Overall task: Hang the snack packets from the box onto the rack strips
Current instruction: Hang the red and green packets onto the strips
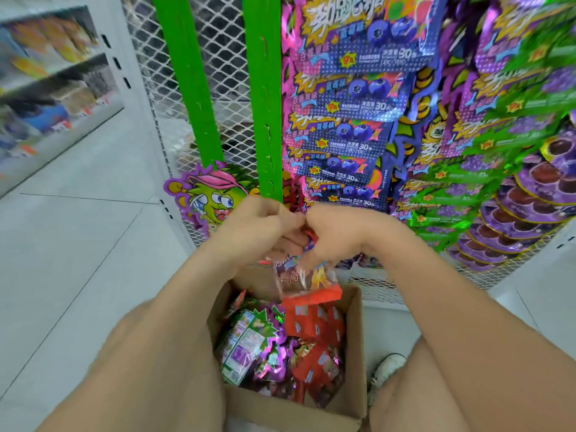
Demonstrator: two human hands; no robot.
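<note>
A red and purple snack packet [307,283] hangs from both my hands above the cardboard box [355,353]. My left hand [258,227] and my right hand [336,235] meet at its top edge and pinch it, just below the bottom of a green rack strip [263,98]. The box on the floor holds several more packets [258,341], green, purple and red. A second green strip [187,76] hangs bare to the left. Blue packets [352,120] fill the strip to the right.
White wire mesh [224,57] backs the strips. A cartoon cutout [208,198] sits at the left strip's foot. Green and purple packets [498,169] crowd the right side. Blurred store shelves [53,73] stand at left. A shoe [386,369] is beside the box on the tiled floor.
</note>
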